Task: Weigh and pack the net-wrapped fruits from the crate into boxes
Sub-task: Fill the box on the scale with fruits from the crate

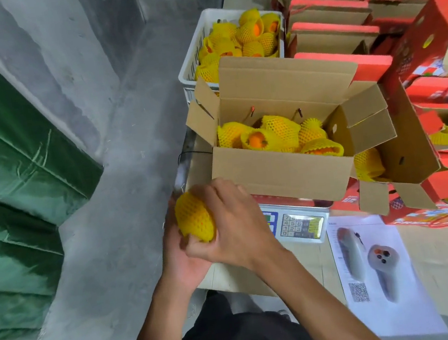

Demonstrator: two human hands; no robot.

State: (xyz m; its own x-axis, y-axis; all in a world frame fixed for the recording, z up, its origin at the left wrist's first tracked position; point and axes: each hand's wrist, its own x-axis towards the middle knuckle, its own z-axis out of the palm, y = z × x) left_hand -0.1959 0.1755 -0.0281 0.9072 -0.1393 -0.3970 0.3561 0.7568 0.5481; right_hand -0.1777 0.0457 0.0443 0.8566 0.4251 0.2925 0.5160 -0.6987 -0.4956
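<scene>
A fruit in yellow foam net (194, 221) is held by both hands just left of the scale. My left hand (181, 255) cups it from below, and my right hand (232, 222) curls over its top and right side. An open brown cardboard box (282, 174) stands on the digital scale (300, 224) and holds several net-wrapped fruits (272, 137). Behind it, a white plastic crate (190, 63) holds many more net-wrapped fruits (246, 37).
Red gift boxes (330, 7) are stacked at the back right, with more open red boxes (446, 103) at the right. A printed sheet with a QR code (376, 269) lies on the table. Green tarpaulin (14, 173) covers the left, beside bare concrete floor (115, 211).
</scene>
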